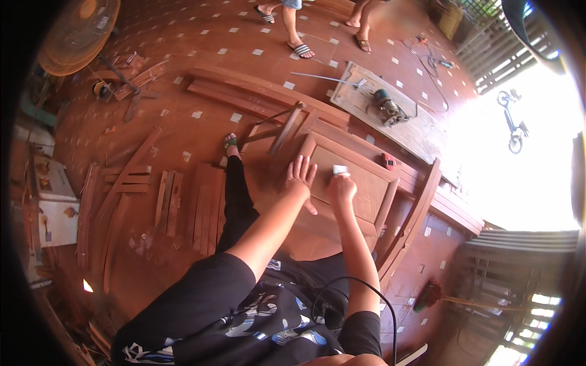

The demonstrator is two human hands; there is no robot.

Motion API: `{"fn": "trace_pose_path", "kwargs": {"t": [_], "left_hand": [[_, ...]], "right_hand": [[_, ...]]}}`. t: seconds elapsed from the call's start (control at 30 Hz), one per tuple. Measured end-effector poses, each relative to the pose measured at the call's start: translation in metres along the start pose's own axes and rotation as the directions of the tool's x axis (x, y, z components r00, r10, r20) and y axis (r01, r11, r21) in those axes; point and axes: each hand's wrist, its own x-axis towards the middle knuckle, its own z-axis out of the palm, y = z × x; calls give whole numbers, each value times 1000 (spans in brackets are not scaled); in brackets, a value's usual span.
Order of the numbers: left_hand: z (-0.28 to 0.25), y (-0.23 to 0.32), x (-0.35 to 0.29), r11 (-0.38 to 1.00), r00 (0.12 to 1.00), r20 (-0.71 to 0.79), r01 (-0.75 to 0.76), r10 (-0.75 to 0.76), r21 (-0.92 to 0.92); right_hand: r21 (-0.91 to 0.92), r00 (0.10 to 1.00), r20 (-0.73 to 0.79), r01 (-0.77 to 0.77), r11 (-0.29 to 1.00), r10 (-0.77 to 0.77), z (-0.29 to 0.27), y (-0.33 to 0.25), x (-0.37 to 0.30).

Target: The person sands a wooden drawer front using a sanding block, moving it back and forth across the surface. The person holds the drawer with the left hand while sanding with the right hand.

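In front of me lies a brown wooden frame with inset panels [364, 183], like a door or a furniture side. My left hand [299, 178] rests on its near-left edge, fingers spread and thumb out, holding nothing. My right hand [342, 190] is closed in a fist over the panel. From its far side sticks a small flat white piece [340, 169], whose exact kind I cannot make out. Right of that hand, a small red item [388, 161], perhaps a tape measure, sits on the wood.
A green-bodied power tool [386, 104] and a metal rod [323, 78] lie on a pale plank [421, 137] beyond. Long boards [268, 97] and loose strips [125, 180] cover floor areas. A fan [79, 30] stands far left. Other people's sandaled feet [300, 50] are at the back.
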Motion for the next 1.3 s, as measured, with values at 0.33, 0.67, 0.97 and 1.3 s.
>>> {"fn": "trace_pose_path", "kwargs": {"t": [0.33, 0.67, 0.97, 1.3], "left_hand": [[0, 2, 2, 1000, 1000, 13, -25, 26, -3], [1, -3, 1, 1000, 999, 35, -5, 6, -6], [0, 7, 9, 996, 995, 91, 32, -40, 79], [-3, 9, 4, 999, 999, 46, -22, 20, 35]], "right_hand": [[726, 987, 94, -160, 669, 134, -17, 75, 10], [18, 931, 270, -261, 965, 247, 2, 106, 7], [70, 978, 201, 41, 997, -55, -9, 0, 3], [867, 965, 235, -263, 423, 119, 16, 90, 14]]}}
